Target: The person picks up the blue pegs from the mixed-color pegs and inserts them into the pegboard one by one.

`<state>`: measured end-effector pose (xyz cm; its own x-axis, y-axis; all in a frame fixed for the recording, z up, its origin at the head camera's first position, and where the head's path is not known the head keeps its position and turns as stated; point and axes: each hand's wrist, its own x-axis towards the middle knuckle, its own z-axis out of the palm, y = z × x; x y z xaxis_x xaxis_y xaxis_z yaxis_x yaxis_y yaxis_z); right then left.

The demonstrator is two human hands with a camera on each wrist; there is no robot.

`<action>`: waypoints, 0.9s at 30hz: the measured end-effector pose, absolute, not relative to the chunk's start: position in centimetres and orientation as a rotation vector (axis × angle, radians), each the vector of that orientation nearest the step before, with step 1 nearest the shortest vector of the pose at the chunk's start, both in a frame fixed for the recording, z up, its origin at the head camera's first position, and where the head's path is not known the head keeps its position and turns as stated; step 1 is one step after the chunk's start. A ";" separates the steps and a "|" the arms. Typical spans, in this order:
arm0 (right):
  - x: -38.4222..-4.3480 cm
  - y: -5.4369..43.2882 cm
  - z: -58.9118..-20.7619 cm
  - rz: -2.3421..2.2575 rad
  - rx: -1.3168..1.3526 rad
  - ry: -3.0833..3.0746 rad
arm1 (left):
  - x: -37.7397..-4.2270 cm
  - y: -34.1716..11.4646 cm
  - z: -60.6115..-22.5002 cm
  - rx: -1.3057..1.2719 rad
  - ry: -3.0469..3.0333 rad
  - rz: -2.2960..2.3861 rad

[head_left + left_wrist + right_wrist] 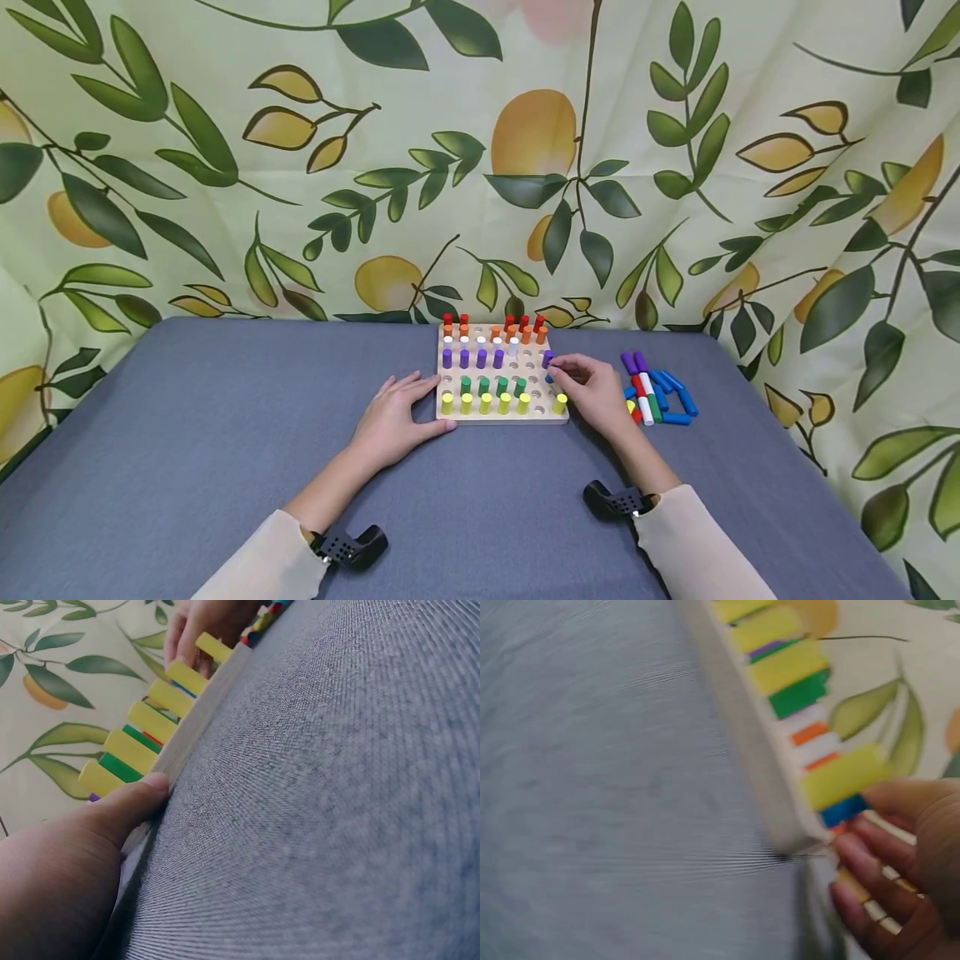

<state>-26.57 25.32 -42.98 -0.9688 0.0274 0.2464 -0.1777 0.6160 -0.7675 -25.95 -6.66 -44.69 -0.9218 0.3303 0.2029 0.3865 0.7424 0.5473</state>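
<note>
Pinching a blue peg (550, 377) in the right hand (591, 390), with thumb and fingers closed on its upper end, at the right side of a wooden board (502, 421). In front of a purple peg and just behind a yellow one near the front right corner; cannot tell whether fully seated in a hole.

Resting the left hand (392, 421) at the board's front left corner, with the thumb against the front edge and the other fingers reaching to the left side, loosely extended and unclenched.

Standing upright in rows on the board, from back to front: red pegs (509, 322), orange pegs (526, 335), white pegs (481, 342), purple pegs (482, 359), green pegs (502, 387) and yellow pegs (485, 404), with open holes among them toward the right.

Lying flat to the right of the board, beyond the right hand: a cluster of loose pegs (678, 418) in blue, purple, red, white, green and yellow, some touching.

Spread beneath everything, a blue-gray cloth (480, 517); hung behind, a pale curtain (450, 92) printed with leaves and orange fruit. Worn at both wrists, just beyond light sleeves (262, 558), black cameras (367, 548).
</note>
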 end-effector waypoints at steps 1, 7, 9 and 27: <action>-26.5 25.6 -42.6 1.255 0.133 -2.635 | -26.0 -6.7 -44.7 -0.585 -2.843 -0.927; -26.2 28.4 -40.1 1.165 0.120 -2.747 | -26.1 -6.8 -44.8 -0.584 -2.835 -0.928; -26.0 29.5 -39.4 1.114 0.133 -2.770 | -26.1 -6.8 -44.9 -0.587 -2.838 -0.924; -25.1 35.3 -38.7 0.937 0.256 -2.961 | -26.1 -6.8 -44.9 -0.596 -2.834 -0.914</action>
<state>-25.09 35.31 -38.66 -0.9862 -0.1484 0.0733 -0.1635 0.8059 -0.5690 -26.12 -6.82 -44.87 -0.9175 0.3339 0.2159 0.3971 0.7424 0.5395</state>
